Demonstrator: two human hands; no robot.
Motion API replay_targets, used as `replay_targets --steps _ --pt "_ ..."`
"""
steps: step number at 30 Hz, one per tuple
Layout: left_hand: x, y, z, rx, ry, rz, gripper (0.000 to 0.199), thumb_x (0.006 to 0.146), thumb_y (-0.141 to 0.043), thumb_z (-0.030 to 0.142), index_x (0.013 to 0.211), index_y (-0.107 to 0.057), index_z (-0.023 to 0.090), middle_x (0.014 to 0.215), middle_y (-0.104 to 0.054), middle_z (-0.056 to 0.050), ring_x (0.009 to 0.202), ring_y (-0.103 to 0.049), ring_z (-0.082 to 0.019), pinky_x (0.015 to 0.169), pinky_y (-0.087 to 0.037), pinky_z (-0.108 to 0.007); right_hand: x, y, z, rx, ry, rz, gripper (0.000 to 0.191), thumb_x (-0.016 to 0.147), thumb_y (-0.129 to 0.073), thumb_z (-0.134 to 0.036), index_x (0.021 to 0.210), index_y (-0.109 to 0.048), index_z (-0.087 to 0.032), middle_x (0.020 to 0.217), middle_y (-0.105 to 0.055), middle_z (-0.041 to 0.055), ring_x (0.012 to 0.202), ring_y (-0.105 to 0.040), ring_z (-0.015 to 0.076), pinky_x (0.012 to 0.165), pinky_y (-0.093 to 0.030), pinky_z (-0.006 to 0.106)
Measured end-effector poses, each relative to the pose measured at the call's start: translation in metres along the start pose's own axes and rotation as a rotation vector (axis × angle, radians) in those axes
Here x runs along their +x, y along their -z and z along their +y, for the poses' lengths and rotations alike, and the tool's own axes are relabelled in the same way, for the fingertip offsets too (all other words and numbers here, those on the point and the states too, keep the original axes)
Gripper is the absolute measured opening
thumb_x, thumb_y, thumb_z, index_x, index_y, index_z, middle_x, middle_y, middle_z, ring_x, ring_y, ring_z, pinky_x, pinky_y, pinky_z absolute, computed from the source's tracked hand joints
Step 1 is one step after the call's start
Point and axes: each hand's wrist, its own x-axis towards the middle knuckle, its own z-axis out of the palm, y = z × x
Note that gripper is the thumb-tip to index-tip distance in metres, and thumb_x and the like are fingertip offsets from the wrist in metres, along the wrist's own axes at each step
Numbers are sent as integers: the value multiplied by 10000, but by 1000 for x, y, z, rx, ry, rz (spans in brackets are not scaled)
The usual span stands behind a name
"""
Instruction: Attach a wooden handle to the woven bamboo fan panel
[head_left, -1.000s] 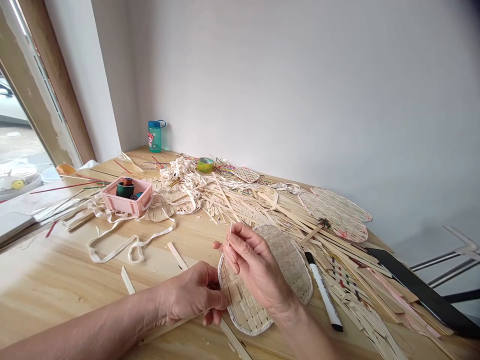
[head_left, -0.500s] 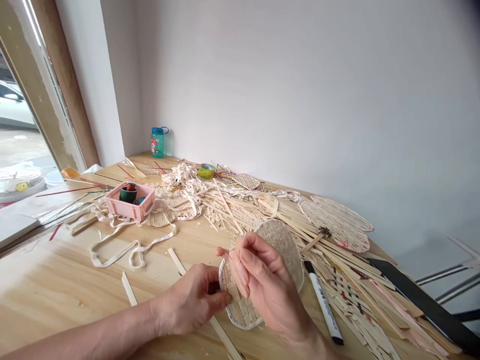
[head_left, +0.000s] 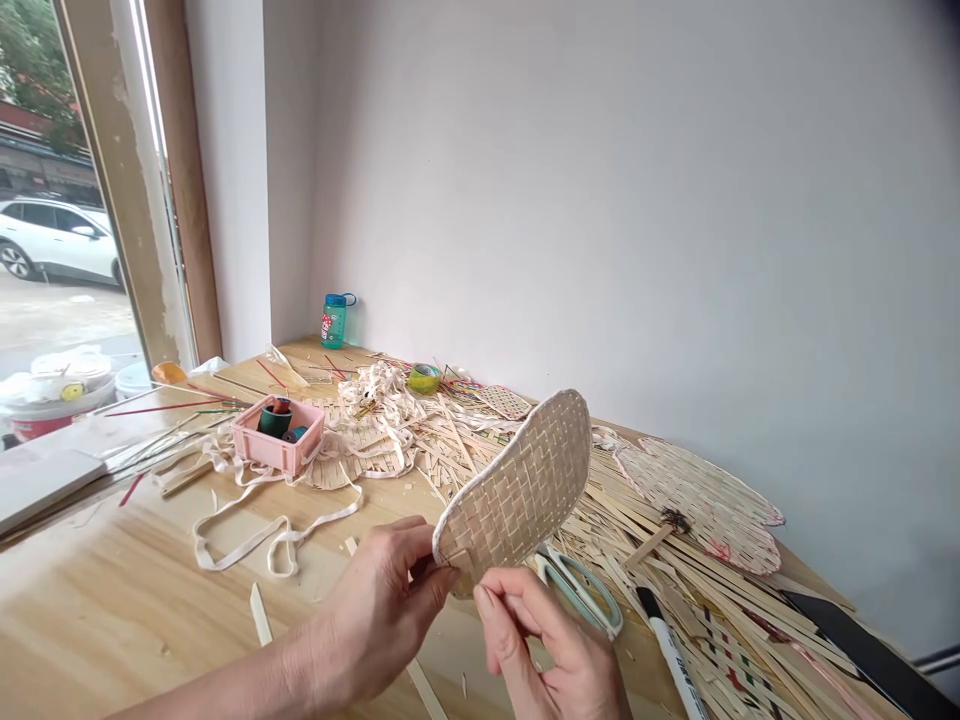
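Note:
My left hand (head_left: 379, 610) grips the lower end of an oval woven bamboo piece (head_left: 517, 490), which is raised off the table and tilted up. White binding runs along its rim. My right hand (head_left: 547, 640) hangs just below the piece, fingers curled, and I cannot see whether they pinch anything thin. Beneath that hand, scissors with pale green handles (head_left: 577, 590) lie on the strips.
A pink plastic box (head_left: 277, 450) of thread spools sits left of a tangle of white ribbon (head_left: 277, 530). Loose bamboo strips (head_left: 645, 590) heap across the wooden table (head_left: 97, 580). Woven fans (head_left: 697, 510), a marker (head_left: 667, 650), a water bottle (head_left: 334, 321) and green tape (head_left: 424, 379) lie beyond.
The woven piece has been lifted off the table and tilted up in my left hand. My right hand has dropped below it, and the scissors now show. The view has swung left.

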Motion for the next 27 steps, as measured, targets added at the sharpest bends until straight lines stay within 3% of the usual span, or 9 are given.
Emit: replay_targets --steps 3,6,13,27 --pt "-2 -1 1 16 -32 29 235 952 -496 207 719 -494 187 747 -498 14 684 -431 -116 620 -317 -222 0 2 7 -111 213 -75 165 1039 -499 -186 955 -639 -212 573 -524 -70 460 -521 86 501 -438 154" --pt "-4 -2 1 50 -56 47 245 969 -481 211 726 -503 186 745 -506 12 667 -435 -108 606 -317 -214 2 3 10 -213 329 -57 145 1015 -523 -123 1036 -646 -196 573 -563 -71 441 -549 85 502 -464 148" --pt "-6 -5 -1 81 -72 55 278 1002 -450 258 753 -548 180 787 -544 -15 666 -468 -110 594 -337 -214 3 4 7 -263 379 -18 174 1000 -535 -82 1095 -648 -173 707 -726 -20 455 -624 62 521 -497 116" --pt "-9 -9 -9 319 -240 152 232 971 -456 102 782 -552 194 788 -586 5 631 -531 -99 581 -366 -195 2 -3 9 -363 472 29 207 978 -538 -36 1109 -648 -153 682 -718 -21 544 -722 106 594 -548 155"
